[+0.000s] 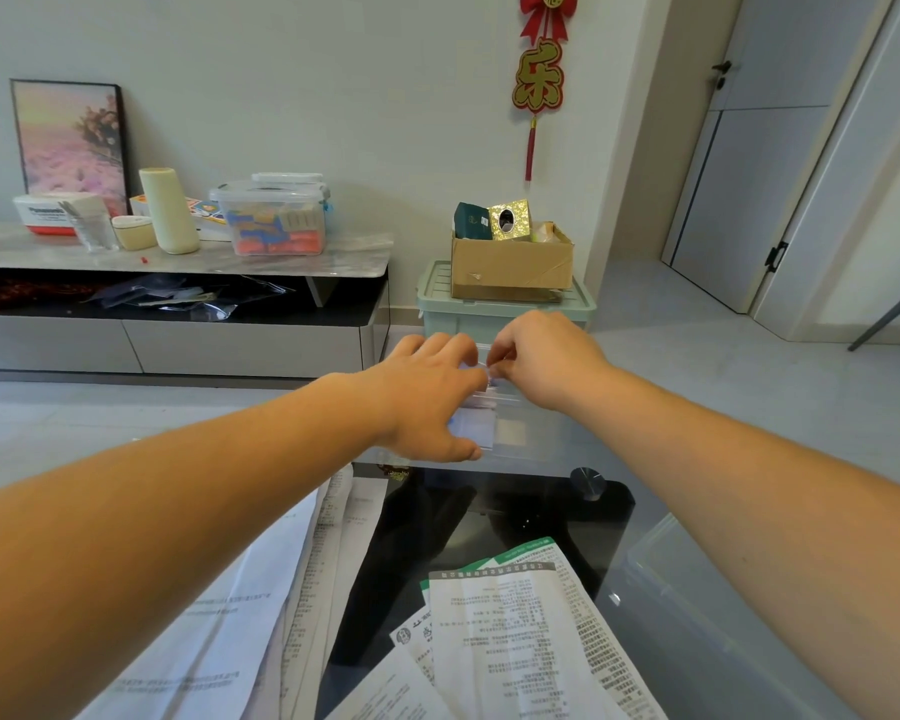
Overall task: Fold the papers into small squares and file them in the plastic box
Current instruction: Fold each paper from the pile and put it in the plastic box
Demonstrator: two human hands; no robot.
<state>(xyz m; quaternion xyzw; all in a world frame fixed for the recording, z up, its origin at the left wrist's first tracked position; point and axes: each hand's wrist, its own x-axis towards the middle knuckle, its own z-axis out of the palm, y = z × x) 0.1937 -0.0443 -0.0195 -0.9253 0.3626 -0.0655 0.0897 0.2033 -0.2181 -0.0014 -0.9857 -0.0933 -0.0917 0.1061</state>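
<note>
A small clear plastic box [528,431] stands at the far edge of the dark glass table [489,517]. White folded papers [473,426] stand inside its left part. My left hand [427,397] grips the box's left end, fingers over the top and thumb low on the near side. My right hand [541,356] hovers over the box's top and pinches a small folded paper [484,376] between thumb and fingertips, right beside my left fingers. Most of the box's left side is hidden by my left hand.
Unfolded printed sheets lie near me: a white pile [261,589] at the left and green-edged leaflets [520,636] in the middle. A clear plastic lid [697,615] lies at the right. A metal knob [587,481] stands behind. A green bin [505,314] with a cardboard box is on the floor beyond.
</note>
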